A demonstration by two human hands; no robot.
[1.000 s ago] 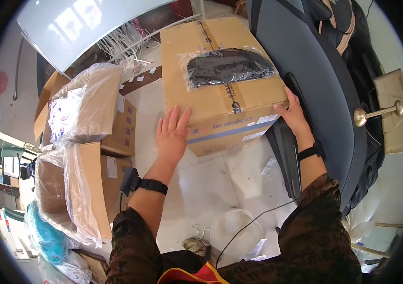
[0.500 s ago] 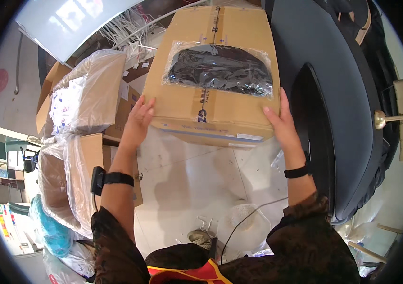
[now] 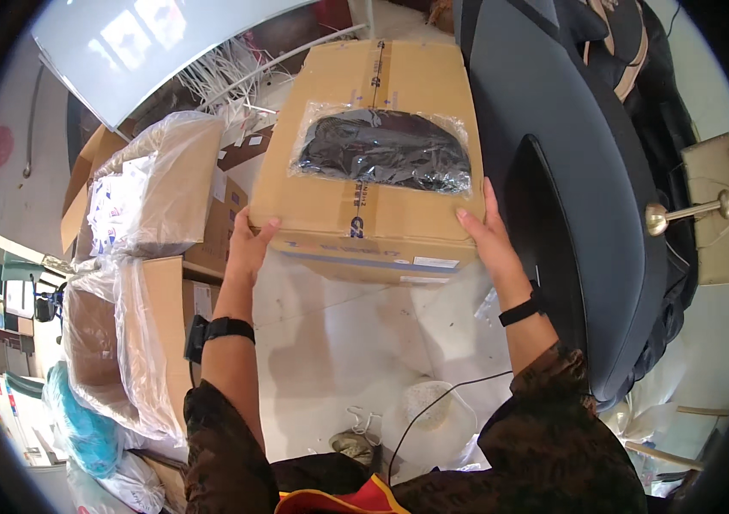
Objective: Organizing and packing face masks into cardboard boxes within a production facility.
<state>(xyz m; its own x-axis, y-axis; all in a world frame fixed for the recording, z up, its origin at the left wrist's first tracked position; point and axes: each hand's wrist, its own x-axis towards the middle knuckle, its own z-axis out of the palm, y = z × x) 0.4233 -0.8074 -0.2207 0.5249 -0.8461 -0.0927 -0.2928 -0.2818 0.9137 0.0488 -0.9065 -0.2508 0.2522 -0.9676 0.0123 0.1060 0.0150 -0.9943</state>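
Over at the lower left of the frame I see a teal plastic bag (image 3: 81,424), with a glossy white panel (image 3: 73,73) slanting across the upper left. Next come two open cartons lined with clear plastic, the upper one (image 3: 189,167) showing white packets inside, the lower one (image 3: 159,317) just below it. The person's left hand (image 3: 248,250), left of centre, grasps the near left corner of a big taped carton (image 3: 416,77), thumb on top. That carton sits at upper centre, with a black item (image 3: 386,150) in clear wrap flat on its lid. A pale tub (image 3: 469,424) stands at bottom centre. The right hand (image 3: 493,242) clasps the carton's near right corner, fingers along its side, thumb on top. Beyond, a large dark grey padded piece (image 3: 609,231) fills the right, near a brass-coloured fitting (image 3: 692,212).
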